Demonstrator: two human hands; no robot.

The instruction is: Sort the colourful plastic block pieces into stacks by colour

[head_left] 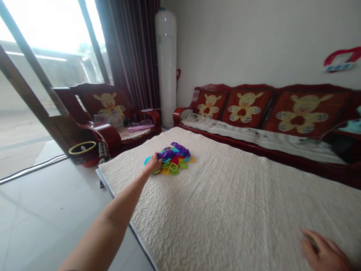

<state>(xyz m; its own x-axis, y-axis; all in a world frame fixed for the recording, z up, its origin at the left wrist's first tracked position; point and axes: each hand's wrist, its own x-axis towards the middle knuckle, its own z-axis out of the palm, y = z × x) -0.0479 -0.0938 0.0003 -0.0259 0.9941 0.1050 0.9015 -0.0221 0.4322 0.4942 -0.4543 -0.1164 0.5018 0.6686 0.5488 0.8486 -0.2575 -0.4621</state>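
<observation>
The left hand [153, 163] touches a heap of multicoloured, flat, notched-edged pieces [175, 159] near the cream quilted surface's [225, 195] far-left edge; its grip is unclear. Nearer, the right hand [324, 249] has curled fingers, contents indiscernible.

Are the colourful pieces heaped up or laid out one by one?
Heaped up: the pieces overlap in one bunch on the cloth, at the left hand.
</observation>
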